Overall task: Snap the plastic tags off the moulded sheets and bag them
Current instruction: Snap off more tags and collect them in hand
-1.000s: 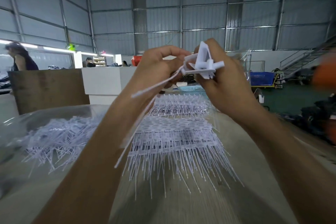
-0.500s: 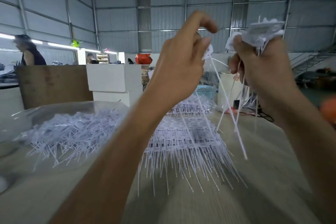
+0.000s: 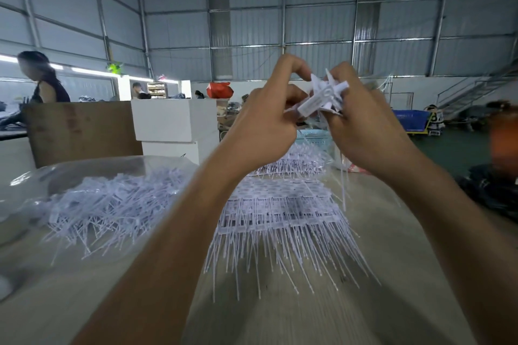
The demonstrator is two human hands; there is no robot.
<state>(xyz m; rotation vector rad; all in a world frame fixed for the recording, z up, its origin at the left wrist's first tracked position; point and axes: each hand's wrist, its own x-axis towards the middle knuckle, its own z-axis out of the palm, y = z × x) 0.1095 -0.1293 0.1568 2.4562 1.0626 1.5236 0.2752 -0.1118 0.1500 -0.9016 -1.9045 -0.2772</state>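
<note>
Corrugated metal walls (image 3: 308, 8) fill the whole background, so it's a big warehouse-type hall. Next biggest thing is the pale desk (image 3: 392, 274), running across the bottom of the view. On its left side sits a clear plastic bag (image 3: 92, 173) with a loose heap of snapped-off tags (image 3: 112, 204) in it, thin white stems sticking out every which way. In the middle of the desk, right under the raised arms, there's a stack of moulded sheets (image 3: 283, 213), their long stems fanning toward the camera, and a second pile of sheets (image 3: 294, 161) lies just behind it.

Further back: a brown board (image 3: 81, 131), white boxes (image 3: 175, 120), a blue crate (image 3: 410, 120) and a person (image 3: 42, 78) off to the far left.

Up in the air over the sheets, both hands are close together. The right hand (image 3: 364, 131) has its grip closed round a bunch of white tags (image 3: 325, 98), with a few stems dangling below it. The left hand (image 3: 266, 126) has its fingers curled and pinches the edge of that same bunch with thumb and forefinger.
</note>
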